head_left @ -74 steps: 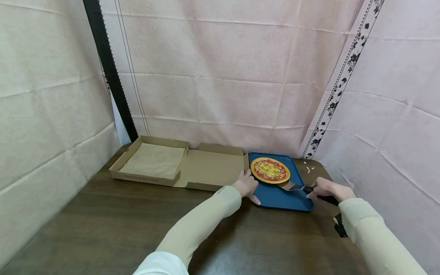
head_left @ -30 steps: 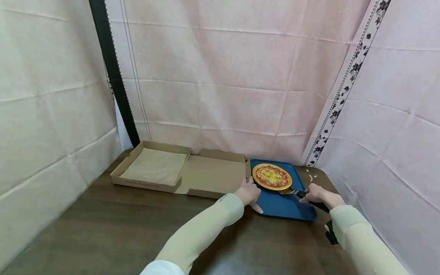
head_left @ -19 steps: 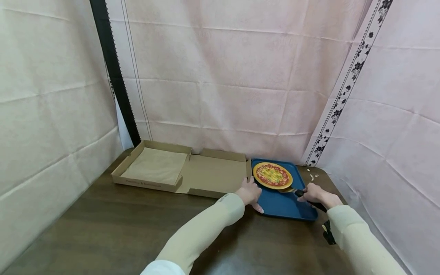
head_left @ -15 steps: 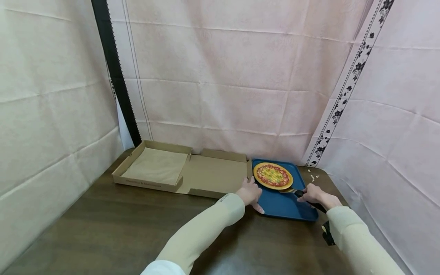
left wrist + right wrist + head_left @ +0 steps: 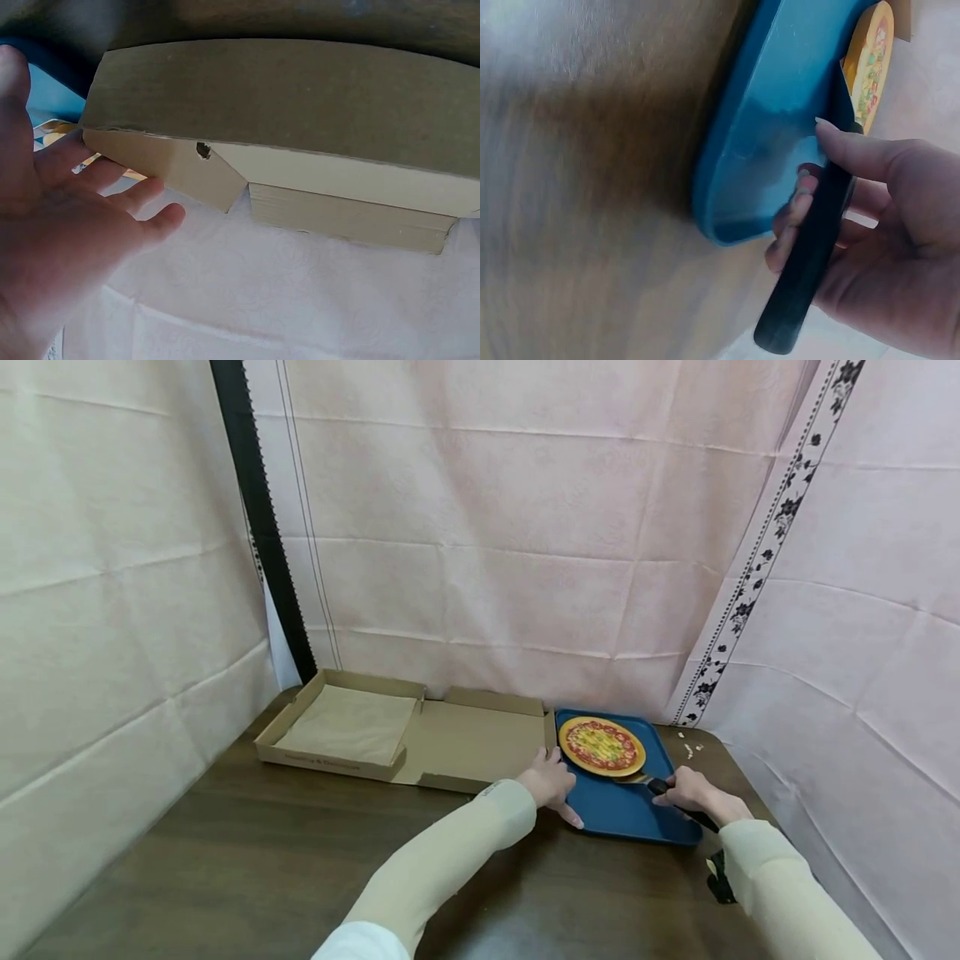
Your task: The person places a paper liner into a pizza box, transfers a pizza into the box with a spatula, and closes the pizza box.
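A small pizza (image 5: 602, 747) with a yellow crust lies on the blue tray (image 5: 637, 814). My right hand (image 5: 693, 795) grips the black handle (image 5: 810, 247) of a pizza server. Its metal blade (image 5: 634, 778) reaches under the pizza's near right edge, and most of it is hidden there. In the right wrist view the pizza (image 5: 874, 67) looks tilted up slightly on the blade. My left hand (image 5: 551, 783), fingers spread, rests at the tray's left edge. Beside those fingers stands the opened lid of a cardboard pizza box (image 5: 480, 739).
The box's base (image 5: 322, 762), lined with a sheet of paper (image 5: 352, 724), stands at the left on the dark wooden table (image 5: 247, 860). White scraps (image 5: 690, 752) lie right of the tray. Cloth curtains (image 5: 480, 543) enclose the back and sides.
The server's blade has slid farther under the pizza as my right hand moved leftward and forward. My left hand has stayed at the tray's edge. The head view has shifted slightly.
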`<act>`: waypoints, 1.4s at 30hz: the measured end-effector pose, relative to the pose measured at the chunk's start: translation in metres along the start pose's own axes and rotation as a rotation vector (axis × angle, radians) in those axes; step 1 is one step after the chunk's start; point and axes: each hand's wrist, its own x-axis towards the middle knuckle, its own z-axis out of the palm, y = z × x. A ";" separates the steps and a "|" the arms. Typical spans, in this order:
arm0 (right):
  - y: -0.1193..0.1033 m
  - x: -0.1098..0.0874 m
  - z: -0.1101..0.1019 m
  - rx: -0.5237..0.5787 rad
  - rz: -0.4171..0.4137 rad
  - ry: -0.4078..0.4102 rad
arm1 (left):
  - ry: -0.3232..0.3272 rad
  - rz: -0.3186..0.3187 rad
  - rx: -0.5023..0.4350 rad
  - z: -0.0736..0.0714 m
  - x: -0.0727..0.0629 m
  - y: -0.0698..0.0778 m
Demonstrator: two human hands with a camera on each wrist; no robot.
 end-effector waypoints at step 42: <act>0.011 0.004 0.011 -0.047 -0.010 0.047 | 0.482 -0.433 -0.381 0.112 -0.162 -0.318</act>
